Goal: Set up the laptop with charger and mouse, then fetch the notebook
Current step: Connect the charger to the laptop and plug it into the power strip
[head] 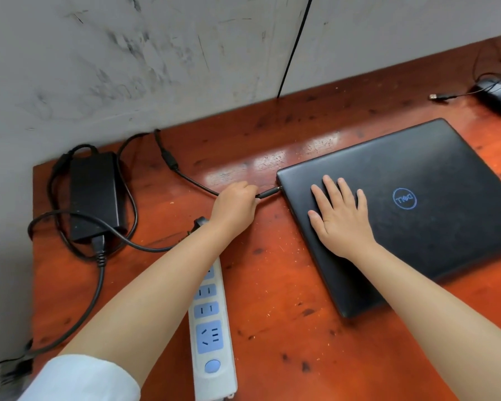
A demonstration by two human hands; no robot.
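We pressed our right hand point(340, 219) flat, fingers point(330, 186) spread apart, on the closed lid of the matte black Dell laptop point(411, 209), which lay angled across the scuffed reddish wooden desk point(272, 299). Our left hand point(236, 205), arm stretched forward over a white power strip point(211, 328) with pale blue sockets, had its fingers clamped on the charger's slim barrel plug point(268, 193) at the laptop's left edge; we could not tell whether the plug was fully seated. The thin cable point(197, 183) ran back to the boxy black charger brick point(94, 195), ringed by loops of thicker cord near the desk's far left corner. A glossy black wired mouse point(498, 96) sat well apart at the far right, its USB connector point(433, 96) lying loose on the desk. A stained grey wall point(128, 68) rose behind.
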